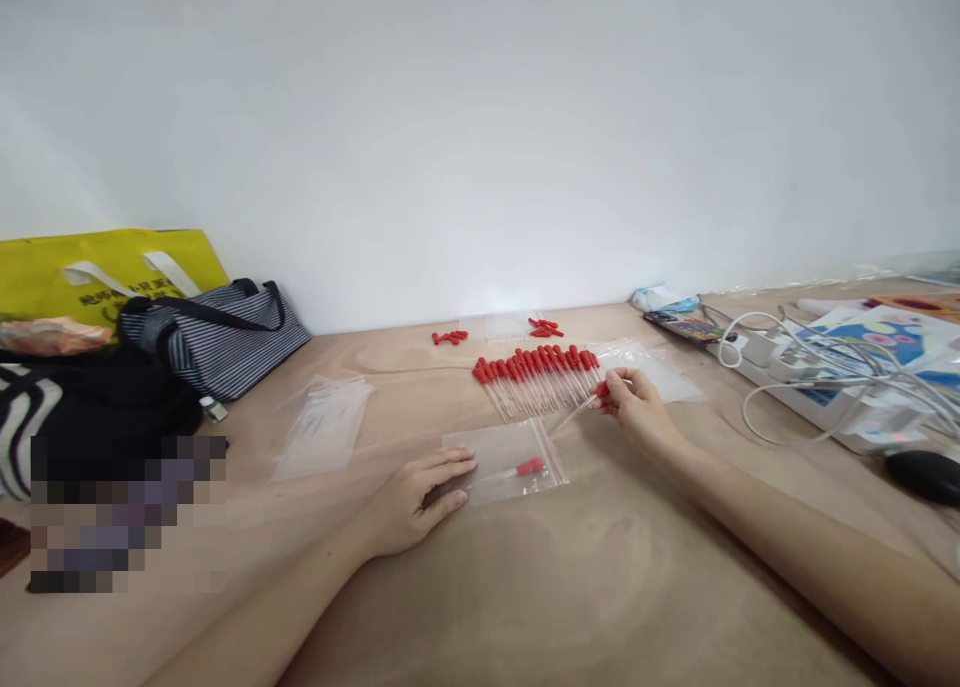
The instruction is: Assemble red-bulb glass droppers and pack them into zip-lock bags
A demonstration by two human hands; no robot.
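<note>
The left hand (416,497) is lying flat on a clear bag (504,461) holding one red-bulbed dropper (517,469). The right hand (636,399) is pinching another dropper (581,409), apparently by its bulb, beside the row of droppers (536,375) on the counter (570,577).

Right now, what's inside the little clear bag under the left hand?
One dropper with a red bulb lies inside the clear bag. The left hand covers the bag's left end, so anything there is hidden.
</note>
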